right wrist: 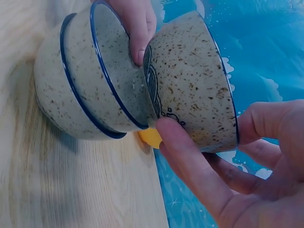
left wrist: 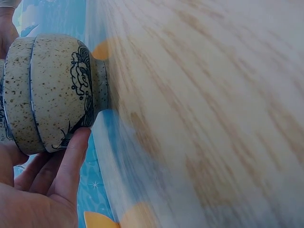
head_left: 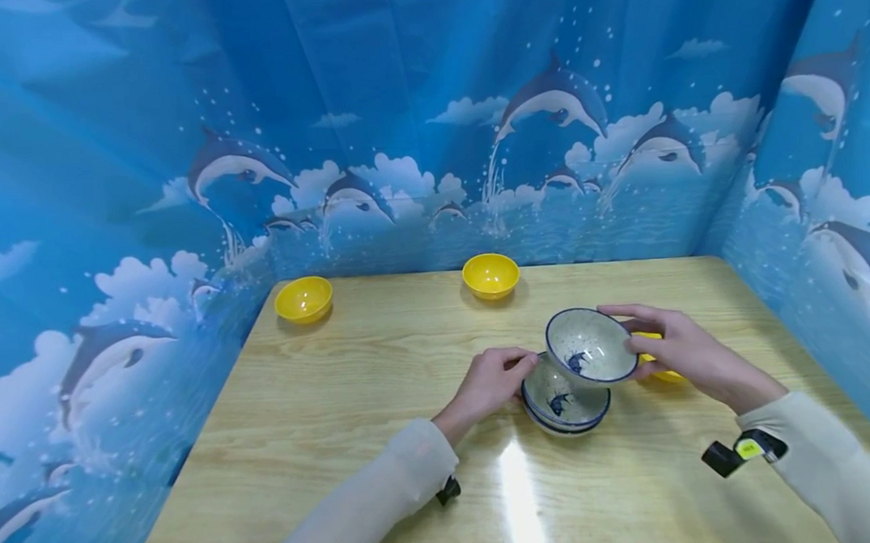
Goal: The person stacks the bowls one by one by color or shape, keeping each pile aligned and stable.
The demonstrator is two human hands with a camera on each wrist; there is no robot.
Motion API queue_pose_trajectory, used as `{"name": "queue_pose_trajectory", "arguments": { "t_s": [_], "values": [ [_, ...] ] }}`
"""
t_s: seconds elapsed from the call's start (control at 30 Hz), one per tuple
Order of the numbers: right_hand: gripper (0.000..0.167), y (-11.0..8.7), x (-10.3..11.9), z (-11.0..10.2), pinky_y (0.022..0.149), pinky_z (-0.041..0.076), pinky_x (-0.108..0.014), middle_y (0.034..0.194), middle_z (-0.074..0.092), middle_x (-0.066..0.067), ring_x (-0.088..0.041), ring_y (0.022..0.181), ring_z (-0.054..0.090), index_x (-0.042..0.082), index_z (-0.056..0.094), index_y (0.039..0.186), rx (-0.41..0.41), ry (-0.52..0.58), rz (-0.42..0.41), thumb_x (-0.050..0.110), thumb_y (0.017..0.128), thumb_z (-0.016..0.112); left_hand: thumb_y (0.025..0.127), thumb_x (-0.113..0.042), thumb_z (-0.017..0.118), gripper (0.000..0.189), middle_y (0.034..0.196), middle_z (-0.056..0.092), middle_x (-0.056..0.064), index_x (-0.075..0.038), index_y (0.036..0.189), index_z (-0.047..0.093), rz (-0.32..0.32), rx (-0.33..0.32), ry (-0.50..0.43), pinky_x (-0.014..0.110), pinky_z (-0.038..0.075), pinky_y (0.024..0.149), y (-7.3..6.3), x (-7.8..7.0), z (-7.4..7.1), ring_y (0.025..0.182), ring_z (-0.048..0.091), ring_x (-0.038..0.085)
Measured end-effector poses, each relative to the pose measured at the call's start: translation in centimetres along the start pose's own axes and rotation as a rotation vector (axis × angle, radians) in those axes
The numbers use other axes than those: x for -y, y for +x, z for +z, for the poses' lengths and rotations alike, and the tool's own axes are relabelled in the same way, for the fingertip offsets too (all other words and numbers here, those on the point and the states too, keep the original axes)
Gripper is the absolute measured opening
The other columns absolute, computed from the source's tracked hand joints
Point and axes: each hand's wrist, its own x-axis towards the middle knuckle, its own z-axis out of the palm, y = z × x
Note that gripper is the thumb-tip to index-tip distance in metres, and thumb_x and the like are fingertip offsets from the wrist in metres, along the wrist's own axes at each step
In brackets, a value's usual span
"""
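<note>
Here, held bowl (head_left: 593, 345), two nested bowls (head_left: 566, 407)

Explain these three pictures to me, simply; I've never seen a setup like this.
There is no machine at work here, just a person's bare left hand and right hand. The wide picture comes from a camera worn on the head, looking forward and down. The other two, close and tilted, come from a left wrist camera and a right wrist camera.

On the wooden table are two stacked speckled bowls, held at the side by the left hand. The right hand's fingers hold a third speckled bowl, tilted, over that stack; whether they touch is hard to tell. Farther back sit yellow bowls, one partly hidden behind the right hand.
</note>
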Motion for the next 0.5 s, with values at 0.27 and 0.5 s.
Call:
{"name": "queue_pose_trajectory", "arguments": {
  "t_s": [0.27,0.5],
  "values": [
    [0.063,-0.6,0.2,0.7,0.086,0.069,-0.044,0.17,0.035,-0.033,-0.04,0.132,0.064,0.011,0.04,0.169,0.054,-0.009,-0.043,0.008,0.108,0.059,0.112,-0.035,0.064,0.029,0.133,0.078,0.002,-0.021,0.132,0.079,0.002,-0.014,-0.004,0.03,0.068,0.074,0.0,0.0,0.1,0.098,0.073,0.01],
    [0.059,-0.7,0.0,1.2,0.083,0.07,-0.047,0.165,0.042,-0.035,-0.044,0.132,0.064,0.008,0.045,0.166,0.07,-0.059,-0.087,0.006,0.108,0.059,0.114,-0.032,0.061,0.028,0.133,0.078,0.002,-0.022,0.133,0.079,-0.027,-0.018,0.005,0.029,0.068,0.073,0.0,-0.2,0.1,0.095,0.073,0.011]
  ]
}}
